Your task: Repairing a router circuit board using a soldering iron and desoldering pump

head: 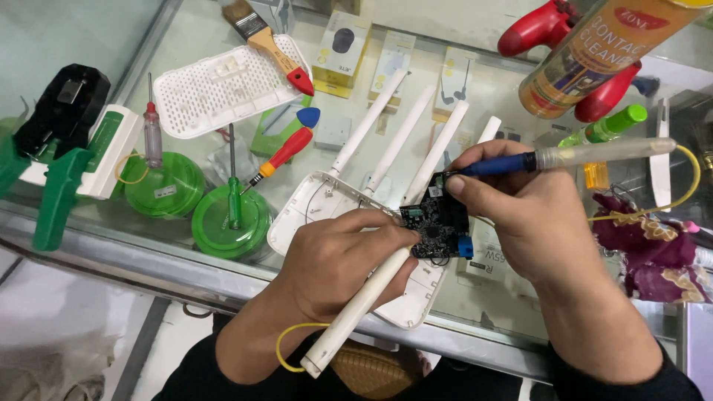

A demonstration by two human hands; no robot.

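Observation:
A white router shell point(306, 206) with three antennas pointing away lies on the glass counter point(111, 238). My left hand point(338, 260) grips a fourth white antenna point(349, 319) and steadies the black circuit board point(438, 223) over the shell. My right hand point(520, 215) holds a soldering iron point(587, 154) with a blue grip and clear handle, its tip at the board's top edge. A yellow cord runs from the iron's end.
A white perforated cover point(215, 87) and a paintbrush point(267, 43) lie at the back. Green round lids point(223, 223), screwdrivers point(286, 152), a spray can point(594, 52), a red controller point(542, 26) and a green-capped bottle point(605, 126) surround the work. A black and green tool point(52, 141) sits left.

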